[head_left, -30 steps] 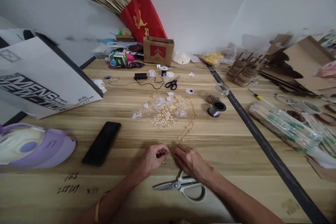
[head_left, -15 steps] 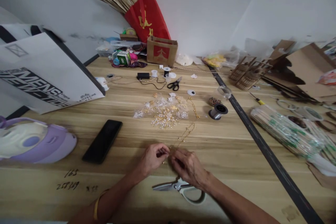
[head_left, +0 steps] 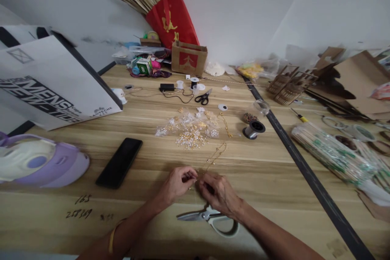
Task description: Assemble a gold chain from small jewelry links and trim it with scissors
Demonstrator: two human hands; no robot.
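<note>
My left hand (head_left: pixel 178 183) and my right hand (head_left: pixel 217 193) meet low over the wooden table (head_left: pixel 274 178), fingertips pinched together. Between them they pinch the near end of a thin gold chain (head_left: pixel 215 155) that trails away from me across the wood. Grey-handled scissors (head_left: pixel 210 217) lie on the table right under my right wrist. Beyond the chain sits a heap of small gold and clear beads and findings (head_left: pixel 190 130) on clear plastic.
A black phone (head_left: pixel 119 162) lies left of my hands, a purple visor cap (head_left: pixel 39 164) further left. A white paper bag (head_left: pixel 45 85) lies at far left. A wire spool (head_left: pixel 254 129), black scissors (head_left: pixel 201 97), a red bag (head_left: pixel 172 18) and bundled sticks (head_left: pixel 332 152) lie beyond.
My right hand has shifted slightly left and closed in on the left hand. The view has tilted a little; the table items have not moved.
</note>
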